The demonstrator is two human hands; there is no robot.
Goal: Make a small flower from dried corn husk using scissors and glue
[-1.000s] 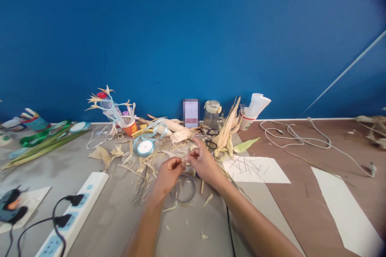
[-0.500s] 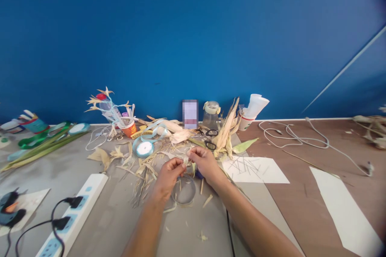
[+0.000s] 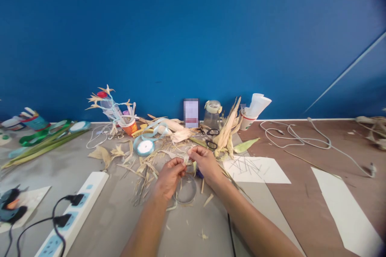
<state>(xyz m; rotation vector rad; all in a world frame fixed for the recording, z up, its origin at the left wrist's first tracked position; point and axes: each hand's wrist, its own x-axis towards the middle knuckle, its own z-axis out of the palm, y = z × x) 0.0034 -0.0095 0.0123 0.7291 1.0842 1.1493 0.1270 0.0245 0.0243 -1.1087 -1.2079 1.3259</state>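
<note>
Between my two hands is a small pale piece of corn husk (image 3: 186, 160), pinched at its left by my left hand (image 3: 171, 173) and at its right by my right hand (image 3: 204, 163). The fingertips of both hands are closed and nearly meet. Just below them a ring of thin grey wire (image 3: 186, 189) lies on the table. Scraps of dry husk (image 3: 147, 168) are strewn left of my left hand. A spool of light blue ribbon (image 3: 145, 147) lies beyond it. Black-handled scissors (image 3: 211, 143) rest past my right hand, partly under husks.
Dry corn husks (image 3: 227, 128) lean beside a clear jar (image 3: 212, 114) at the wall. Cut wires lie on white paper (image 3: 271, 170) to the right. A white power strip (image 3: 76, 213) with black plugs stands front left. White cables (image 3: 301, 138) trail across the brown right side.
Both hands keep their pinch on the husk piece, almost in the same place. The whole view has shifted very slightly.
</note>
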